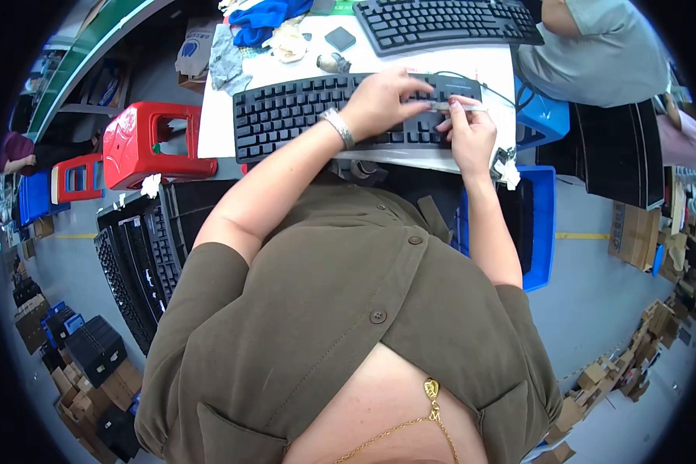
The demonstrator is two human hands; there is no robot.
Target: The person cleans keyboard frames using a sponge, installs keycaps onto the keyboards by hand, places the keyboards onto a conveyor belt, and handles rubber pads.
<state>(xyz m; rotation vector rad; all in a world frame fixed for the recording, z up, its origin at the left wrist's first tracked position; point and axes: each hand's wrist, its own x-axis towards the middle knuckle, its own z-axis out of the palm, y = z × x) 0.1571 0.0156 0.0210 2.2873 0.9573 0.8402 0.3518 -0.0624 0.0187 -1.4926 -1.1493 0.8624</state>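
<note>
A black keyboard [294,116] lies across the white table in front of me. My left hand [387,100], with a metal-banded watch [337,127] on its wrist, is over the keyboard's right half. Its thumb and fingers are apart, slightly blurred, and close to my right hand. Over the number pad end, my right hand [472,135] pinches a thin, pale stick-like tool [478,108]. The tool points left toward my left fingertips; whether they touch it is unclear. Some keys beneath both hands are hidden.
Another keyboard [448,23] lies at the back of the table, beside a dark square piece [340,38] and blue cloth [267,22]. A person in grey [603,58] sits at right. Red stools [131,147], a blue bin [545,232] and upright keyboards [135,271] flank me.
</note>
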